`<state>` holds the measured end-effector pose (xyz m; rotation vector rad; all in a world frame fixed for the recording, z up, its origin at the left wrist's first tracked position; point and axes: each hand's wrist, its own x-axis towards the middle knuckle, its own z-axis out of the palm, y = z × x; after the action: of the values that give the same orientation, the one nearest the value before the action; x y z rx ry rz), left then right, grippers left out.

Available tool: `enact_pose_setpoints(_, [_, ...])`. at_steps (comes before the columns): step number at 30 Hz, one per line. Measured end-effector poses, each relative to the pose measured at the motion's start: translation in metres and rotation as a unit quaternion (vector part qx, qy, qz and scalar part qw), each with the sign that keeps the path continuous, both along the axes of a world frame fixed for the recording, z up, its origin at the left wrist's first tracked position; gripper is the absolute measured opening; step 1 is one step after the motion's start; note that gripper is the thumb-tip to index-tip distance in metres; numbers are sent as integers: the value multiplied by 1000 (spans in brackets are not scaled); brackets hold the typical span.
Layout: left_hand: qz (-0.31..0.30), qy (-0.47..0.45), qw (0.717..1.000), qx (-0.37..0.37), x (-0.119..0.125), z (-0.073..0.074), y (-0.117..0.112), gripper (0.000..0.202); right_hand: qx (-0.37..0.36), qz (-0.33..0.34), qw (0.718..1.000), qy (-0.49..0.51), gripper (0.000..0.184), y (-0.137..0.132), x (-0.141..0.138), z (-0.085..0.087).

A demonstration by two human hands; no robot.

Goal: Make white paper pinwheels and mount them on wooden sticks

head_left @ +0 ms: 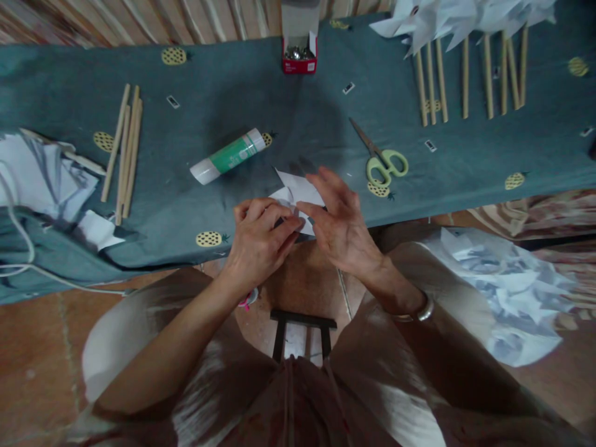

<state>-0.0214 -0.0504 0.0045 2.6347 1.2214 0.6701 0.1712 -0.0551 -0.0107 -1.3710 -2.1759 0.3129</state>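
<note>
A white paper pinwheel (300, 187) with pointed, folded corners is held between my two hands at the table's front edge. My left hand (261, 239) pinches its near left part, thumb and fingers pressed together close to the centre. From the other side, my right hand (342, 226) grips the paper between thumb and fingers. My fingers hide the middle of the paper. Just beyond lies a glue stick (228, 156) with a green label. To the right rest scissors (382, 162) with light green handles, their blades pointing away and to the left.
Wooden sticks (123, 155) and a stack of cut paper (37, 177) lie at left, near a white cable (28, 248). A red box (299, 62) of shiny metal pieces stands at the back. Finished pinwheels on sticks (465, 25) lie back right; more paper pinwheels (507, 285) are piled by my right leg.
</note>
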Motion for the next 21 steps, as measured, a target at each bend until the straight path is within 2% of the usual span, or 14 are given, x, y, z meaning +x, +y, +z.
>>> enact_pose_setpoints(5, [5, 9, 1000, 18, 1, -1, 0, 15, -24, -4, 999, 34, 35, -2, -2, -1])
enact_pose_setpoints(11, [-7, -1, 997, 83, 2, -1, 0, 14, -44, -29, 996, 70, 44, 9, 15, 2])
enact_pose_setpoints(17, [9, -6, 997, 79, -4, -2, 6, 16, -21, -26, 998, 55, 41, 15, 24, 6])
enact_pose_setpoints(21, [43, 2, 997, 71, -13, 0, 14, 15, -17, -22, 998, 61, 39, 12, 22, 7])
